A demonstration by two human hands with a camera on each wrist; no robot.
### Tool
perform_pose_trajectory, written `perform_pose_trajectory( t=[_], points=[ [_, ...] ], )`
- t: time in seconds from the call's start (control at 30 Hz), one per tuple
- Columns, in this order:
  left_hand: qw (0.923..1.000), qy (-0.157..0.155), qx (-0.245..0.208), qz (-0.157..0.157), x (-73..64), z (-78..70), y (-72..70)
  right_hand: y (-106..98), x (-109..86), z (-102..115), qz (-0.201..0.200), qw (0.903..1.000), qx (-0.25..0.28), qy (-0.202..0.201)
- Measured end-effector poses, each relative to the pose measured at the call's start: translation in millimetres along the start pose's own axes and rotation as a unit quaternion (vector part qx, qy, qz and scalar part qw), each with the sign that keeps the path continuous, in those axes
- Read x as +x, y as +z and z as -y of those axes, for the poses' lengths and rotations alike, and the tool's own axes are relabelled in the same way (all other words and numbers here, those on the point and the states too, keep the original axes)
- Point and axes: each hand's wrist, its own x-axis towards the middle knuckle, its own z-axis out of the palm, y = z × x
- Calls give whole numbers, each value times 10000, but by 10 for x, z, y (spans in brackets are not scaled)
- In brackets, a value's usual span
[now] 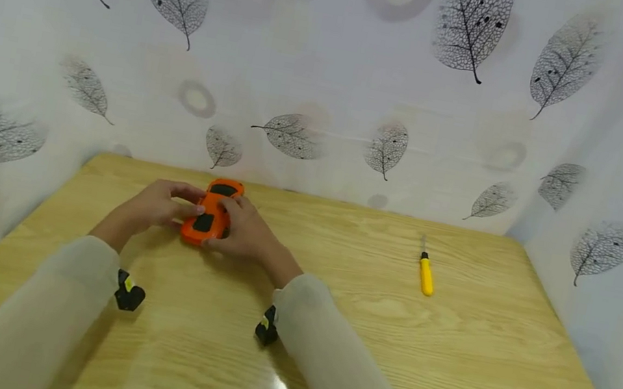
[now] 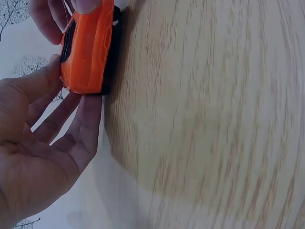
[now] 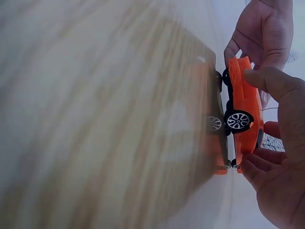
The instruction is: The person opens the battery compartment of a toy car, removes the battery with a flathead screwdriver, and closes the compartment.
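Note:
An orange toy car (image 1: 213, 206) with black windows is at the back left of the wooden table, held by both hands. On its left side is my left hand (image 1: 158, 204), thumb and fingers gripping it; in the left wrist view they meet the end of the car (image 2: 86, 59). Along the opposite side, my right hand (image 1: 250, 232) grips it between thumb and fingers. The right wrist view shows the car's body (image 3: 244, 98) and a silver-spoked wheel close to the tabletop; whether all the wheels touch it I cannot tell.
To the right, a screwdriver (image 1: 426, 276) with a yellow handle lies on the wooden table (image 1: 482, 364). Leaf-patterned white cloth (image 1: 342, 89) stands behind the table and along both sides. Small black devices (image 1: 129, 293) sit at both wrists.

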Motion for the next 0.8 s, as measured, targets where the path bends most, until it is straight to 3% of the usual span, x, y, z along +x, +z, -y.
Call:
perform_pose_trajectory(
  t=[0.37, 0.8],
  points=[
    [9996, 53, -257, 97, 81, -55, 222, -99, -182, -167, 206, 9998, -13, 3],
    [9999, 45, 118, -47, 238, -265, 496, -363, -411, -350, 344, 9993, 24, 140]
  ],
)
